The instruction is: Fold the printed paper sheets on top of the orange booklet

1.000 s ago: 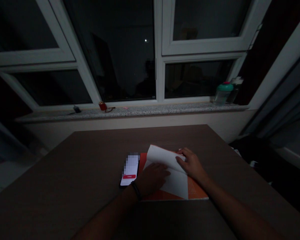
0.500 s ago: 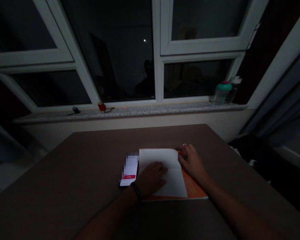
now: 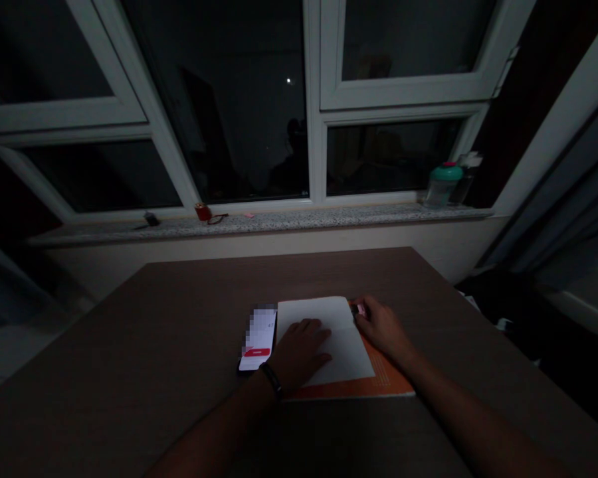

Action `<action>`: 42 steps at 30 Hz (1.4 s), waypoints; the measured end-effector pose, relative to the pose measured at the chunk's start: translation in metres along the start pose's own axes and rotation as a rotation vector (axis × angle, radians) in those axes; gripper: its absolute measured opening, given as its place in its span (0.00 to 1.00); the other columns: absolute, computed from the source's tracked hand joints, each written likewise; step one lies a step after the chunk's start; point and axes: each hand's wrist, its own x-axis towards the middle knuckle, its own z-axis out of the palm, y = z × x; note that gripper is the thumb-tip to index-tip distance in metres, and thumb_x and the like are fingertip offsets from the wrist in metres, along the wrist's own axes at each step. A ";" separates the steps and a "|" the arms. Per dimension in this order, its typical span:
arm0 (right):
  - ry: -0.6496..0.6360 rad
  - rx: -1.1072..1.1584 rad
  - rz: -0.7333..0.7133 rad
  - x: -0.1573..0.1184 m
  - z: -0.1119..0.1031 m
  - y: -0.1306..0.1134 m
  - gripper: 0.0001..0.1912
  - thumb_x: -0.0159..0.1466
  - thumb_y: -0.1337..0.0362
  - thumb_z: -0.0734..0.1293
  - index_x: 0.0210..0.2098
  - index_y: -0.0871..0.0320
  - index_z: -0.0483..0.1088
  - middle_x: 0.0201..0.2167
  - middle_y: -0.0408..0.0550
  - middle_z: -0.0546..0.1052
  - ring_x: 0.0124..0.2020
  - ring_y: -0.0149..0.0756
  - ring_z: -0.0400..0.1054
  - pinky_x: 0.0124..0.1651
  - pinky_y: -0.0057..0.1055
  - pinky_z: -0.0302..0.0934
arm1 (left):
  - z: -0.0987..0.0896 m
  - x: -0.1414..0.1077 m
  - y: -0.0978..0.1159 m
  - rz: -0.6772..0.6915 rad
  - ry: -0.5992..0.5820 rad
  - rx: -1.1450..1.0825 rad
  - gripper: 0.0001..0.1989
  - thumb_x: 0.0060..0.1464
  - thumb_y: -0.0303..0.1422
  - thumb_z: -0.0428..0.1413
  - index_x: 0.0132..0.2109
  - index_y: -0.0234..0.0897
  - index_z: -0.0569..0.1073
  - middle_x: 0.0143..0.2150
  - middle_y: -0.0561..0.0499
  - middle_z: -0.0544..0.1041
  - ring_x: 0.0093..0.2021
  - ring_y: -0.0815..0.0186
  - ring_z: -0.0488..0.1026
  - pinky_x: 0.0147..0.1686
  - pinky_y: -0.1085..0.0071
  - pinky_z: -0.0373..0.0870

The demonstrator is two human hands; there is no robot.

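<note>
1. The left hand (image 3: 299, 352) lay open and flat on the white sheet (image 3: 349, 352), holding it against the orange booklet (image 3: 391, 378), near the front edge of the table (image 3: 129, 345).
2. The right hand (image 3: 383, 328) curled at the sheet's far corner; whether it gripped anything could not be told.
3. A teal-lidded bottle (image 3: 441, 189) stood at the sill's (image 3: 259, 222) right end, its contents unclear.

Dark night windows (image 3: 239, 99) above granite sill (image 3: 259, 222)

Left hand (image 3: 299, 353) on white paper (image 3: 339, 335), right hand (image 3: 383, 328) on orange cover (image 3: 391, 378)

Dim, grainy room, glowing phone screen (image 3: 258, 338), faintly lit white paper (image 3: 331, 338), bowed edges
</note>
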 end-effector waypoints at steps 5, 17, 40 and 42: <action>0.009 -0.008 0.026 0.000 0.001 -0.001 0.12 0.60 0.70 0.62 0.44 0.57 0.66 0.32 0.48 0.75 0.31 0.37 0.69 0.33 0.29 0.53 | 0.000 0.000 -0.001 -0.061 0.007 0.025 0.20 0.63 0.38 0.54 0.59 0.39 0.65 0.61 0.42 0.66 0.59 0.51 0.63 0.56 0.52 0.62; 0.010 -0.167 -0.093 0.001 0.000 0.000 0.11 0.60 0.69 0.64 0.41 0.60 0.73 0.39 0.53 0.71 0.44 0.43 0.62 0.48 0.34 0.56 | -0.009 0.004 0.003 -0.129 -0.028 0.057 0.07 0.60 0.34 0.55 0.45 0.38 0.70 0.49 0.46 0.70 0.48 0.57 0.67 0.46 0.61 0.66; 0.009 0.695 0.126 0.004 -0.006 -0.008 0.17 0.60 0.54 0.66 0.41 0.60 0.75 0.33 0.48 0.78 0.32 0.39 0.70 0.36 0.31 0.63 | 0.001 0.001 0.001 0.016 0.006 -0.045 0.18 0.64 0.39 0.53 0.58 0.37 0.68 0.61 0.42 0.68 0.60 0.55 0.64 0.59 0.56 0.63; 0.016 0.710 0.106 0.002 -0.007 -0.012 0.16 0.61 0.53 0.66 0.40 0.59 0.75 0.30 0.46 0.77 0.30 0.37 0.69 0.34 0.30 0.62 | 0.003 0.001 0.000 0.018 -0.013 -0.052 0.20 0.64 0.41 0.52 0.59 0.38 0.67 0.63 0.42 0.66 0.62 0.54 0.62 0.60 0.54 0.61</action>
